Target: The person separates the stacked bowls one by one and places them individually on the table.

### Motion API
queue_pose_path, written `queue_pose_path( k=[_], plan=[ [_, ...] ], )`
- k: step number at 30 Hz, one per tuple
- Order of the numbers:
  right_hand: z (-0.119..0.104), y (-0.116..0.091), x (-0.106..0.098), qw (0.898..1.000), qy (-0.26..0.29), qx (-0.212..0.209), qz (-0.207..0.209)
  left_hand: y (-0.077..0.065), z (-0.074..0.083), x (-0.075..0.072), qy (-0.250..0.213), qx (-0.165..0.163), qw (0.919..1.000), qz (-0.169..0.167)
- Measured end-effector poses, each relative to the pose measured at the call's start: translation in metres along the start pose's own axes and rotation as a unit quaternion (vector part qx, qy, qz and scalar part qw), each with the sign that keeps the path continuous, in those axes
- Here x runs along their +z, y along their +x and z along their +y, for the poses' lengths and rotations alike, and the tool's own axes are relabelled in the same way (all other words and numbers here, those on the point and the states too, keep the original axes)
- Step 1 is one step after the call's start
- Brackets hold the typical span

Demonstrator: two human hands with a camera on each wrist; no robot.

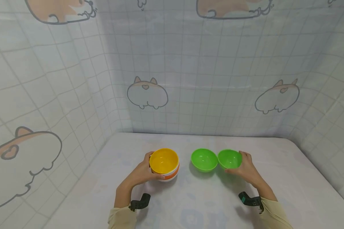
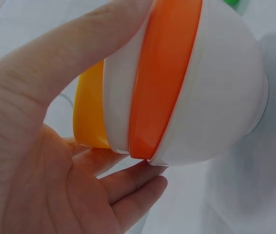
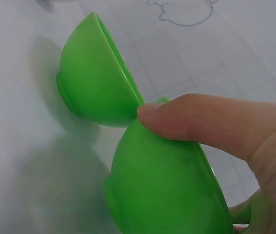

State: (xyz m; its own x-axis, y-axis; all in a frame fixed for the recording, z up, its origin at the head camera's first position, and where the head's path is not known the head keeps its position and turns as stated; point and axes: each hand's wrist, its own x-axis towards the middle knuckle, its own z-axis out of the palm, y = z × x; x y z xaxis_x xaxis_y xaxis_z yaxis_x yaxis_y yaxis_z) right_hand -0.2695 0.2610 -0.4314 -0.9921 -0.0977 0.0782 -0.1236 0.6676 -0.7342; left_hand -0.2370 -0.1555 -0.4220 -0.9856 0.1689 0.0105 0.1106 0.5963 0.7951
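Note:
My left hand (image 1: 141, 173) grips a stack of nested bowls, thumb on the near side and fingers round the far side. A yellow bowl (image 1: 164, 160) is on top; below it the left wrist view shows a white bowl (image 2: 121, 102), an orange bowl (image 2: 167, 73) and another white bowl (image 2: 221, 92) at the bottom. With my right hand (image 1: 246, 170) I hold a green bowl (image 1: 230, 159) by its right side, thumb in front. A second green bowl (image 1: 204, 160) stands upright on the table just left of it, their rims touching or nearly so.
The pale table (image 1: 186, 200) stretches around the bowls. Behind it and at both sides hangs a white gridded curtain (image 1: 189, 73) with cartoon animals. A dark strap-on device (image 1: 140, 202) sits on the left wrist and another device (image 1: 250, 199) on the right.

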Motion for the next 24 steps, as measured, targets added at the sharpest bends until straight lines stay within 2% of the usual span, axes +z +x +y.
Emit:
queue_pose_path(
  k=[5, 24],
  plan=[
    [0.0006, -0.0003, -0.0005, 1.000, -0.009, 0.008, -0.009, -0.0003, 0.0013, -0.0009, 0.005, -0.002, 1.0000, -0.001],
    [0.0040, -0.0008, 0.0001, 1.000, -0.016, -0.007, -0.024, 0.0005, 0.0021, 0.0000, 0.006, -0.008, 0.9999, -0.004]
  ],
)
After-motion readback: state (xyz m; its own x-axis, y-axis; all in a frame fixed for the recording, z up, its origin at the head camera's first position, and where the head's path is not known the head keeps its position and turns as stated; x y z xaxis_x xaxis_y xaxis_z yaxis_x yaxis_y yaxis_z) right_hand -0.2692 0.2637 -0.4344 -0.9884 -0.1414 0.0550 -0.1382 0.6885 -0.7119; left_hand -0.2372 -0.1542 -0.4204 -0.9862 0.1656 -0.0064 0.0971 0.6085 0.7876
